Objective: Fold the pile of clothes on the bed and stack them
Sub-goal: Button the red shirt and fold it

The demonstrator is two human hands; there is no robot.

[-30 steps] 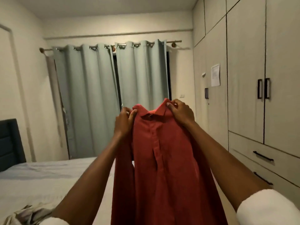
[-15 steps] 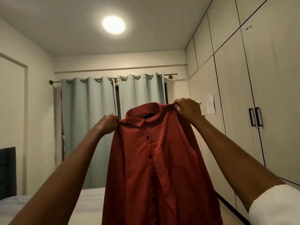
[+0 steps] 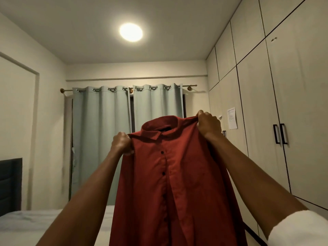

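A red button-up shirt (image 3: 177, 183) hangs in the air in front of me, collar up and button front facing me. My left hand (image 3: 122, 143) grips its left shoulder seam. My right hand (image 3: 208, 124) grips the right shoulder, held a little higher. The shirt's lower part runs out of the bottom of the view. The pile of clothes is out of sight.
The bed (image 3: 26, 226) with a pale sheet lies at lower left, its dark headboard (image 3: 10, 185) against the left wall. Pale blue curtains (image 3: 110, 139) hang behind the shirt. Tall wardrobe doors (image 3: 284, 121) line the right side.
My hands have spread apart from the collar to the shoulders and lifted the shirt, opening it out. The view has tilted up, so the clothes on the bed dropped out of sight.
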